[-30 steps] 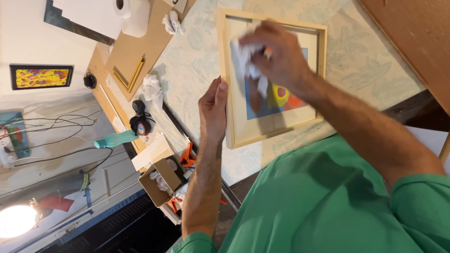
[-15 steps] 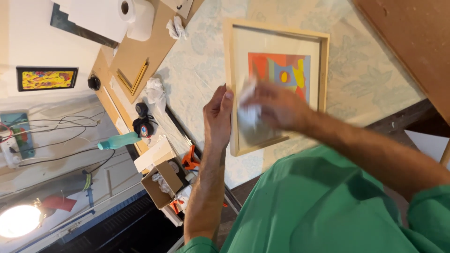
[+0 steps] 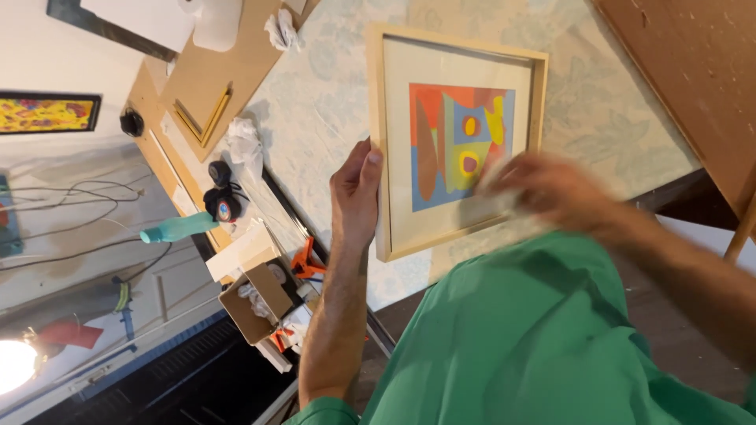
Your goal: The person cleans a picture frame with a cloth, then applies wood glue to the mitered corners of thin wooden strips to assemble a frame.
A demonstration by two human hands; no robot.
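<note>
A light wooden picture frame [image 3: 379,102] lies on the pale patterned table top [image 3: 315,94]. It holds a colourful abstract print [image 3: 461,145] in orange, blue, green and yellow inside a cream mat. My left hand [image 3: 356,193] rests flat against the frame's left edge, fingers together. My right hand [image 3: 551,193] is blurred with motion over the frame's lower right corner and is closed on a crumpled white cloth [image 3: 494,197] that lies against the glass.
Crumpled white cloths [image 3: 244,142] [image 3: 281,30] lie on the table. A brown board [image 3: 228,71] with a small gold frame [image 3: 203,118] sits at upper left beside a paper roll [image 3: 216,24]. Orange clamps [image 3: 303,264], a cardboard box [image 3: 252,303] and a teal bottle [image 3: 177,228] stand left of the table.
My right hand has swept with the cloth from the upper left of the glass down to the lower right corner, uncovering the print. The left hand has stayed on the frame's edge.
</note>
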